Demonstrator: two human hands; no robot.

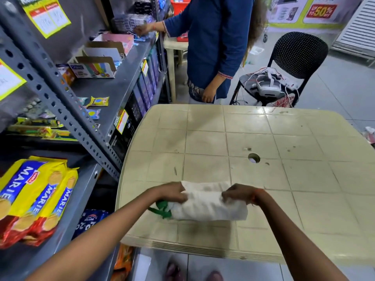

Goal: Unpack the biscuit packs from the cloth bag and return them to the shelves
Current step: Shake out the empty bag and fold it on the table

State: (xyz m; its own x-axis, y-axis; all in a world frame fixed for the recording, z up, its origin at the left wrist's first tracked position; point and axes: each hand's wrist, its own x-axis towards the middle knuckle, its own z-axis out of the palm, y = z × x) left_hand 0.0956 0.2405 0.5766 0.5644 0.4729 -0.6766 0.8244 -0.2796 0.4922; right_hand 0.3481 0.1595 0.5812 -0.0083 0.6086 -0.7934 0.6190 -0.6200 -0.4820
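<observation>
At the lower centre of the frame the cloth bag is seen rolled near the front edge of the surface, its long axis running left to right, with the green handles at the left end. It is grasped at both ends: the grip of the left hand is clenched on the cloth by the handles, that of the right hand on the opposite end. The biscuit packs are stacked on the shelves at lower left, well apart from the bag, on the left hand's side; the bag is judged emptied

Beige table carries rolled cloth bag; shelf carries Marie biscuit packs.
</observation>
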